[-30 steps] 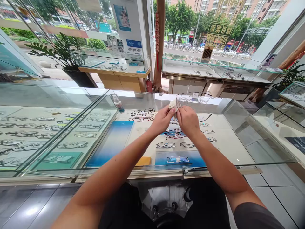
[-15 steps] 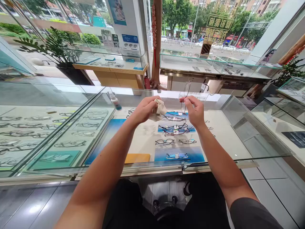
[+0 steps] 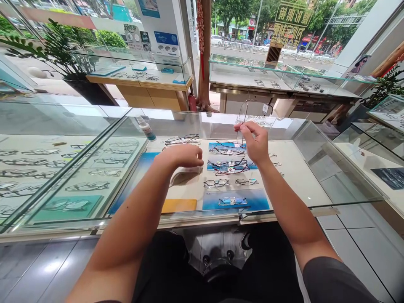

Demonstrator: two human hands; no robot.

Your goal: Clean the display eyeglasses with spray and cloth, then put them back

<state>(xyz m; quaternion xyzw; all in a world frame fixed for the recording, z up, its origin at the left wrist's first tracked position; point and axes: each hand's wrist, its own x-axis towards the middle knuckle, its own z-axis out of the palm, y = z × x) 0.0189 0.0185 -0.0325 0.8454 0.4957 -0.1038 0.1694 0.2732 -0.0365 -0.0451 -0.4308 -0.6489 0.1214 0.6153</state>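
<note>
My right hand (image 3: 257, 141) is raised above the glass counter, its thumb and fingers closed on a thin-rimmed pair of eyeglasses (image 3: 246, 108). The glasses stand on edge, with a small white tag on one temple. Lower and to the left, my left hand (image 3: 183, 155) is bent down close over the counter top with its fingers curled. Beneath its fingers is a pale cleaning cloth (image 3: 184, 176), partly covered by the hand. Whether the cloth touches the glass is hard to tell. A spray bottle (image 3: 147, 128) stands on the counter beyond my left hand.
Below the glass top of the display case (image 3: 296, 176) lie several eyeglass frames (image 3: 232, 168) on blue and white panels. A yellow-orange flat item (image 3: 179, 205) is near the front edge. Other display cases (image 3: 142, 75) and a potted plant (image 3: 63, 54) stand beyond.
My left hand has moved down and left with the cloth, away from the eyeglasses. My right hand still holds the glasses in nearly the same place. The view has tilted slightly downward.
</note>
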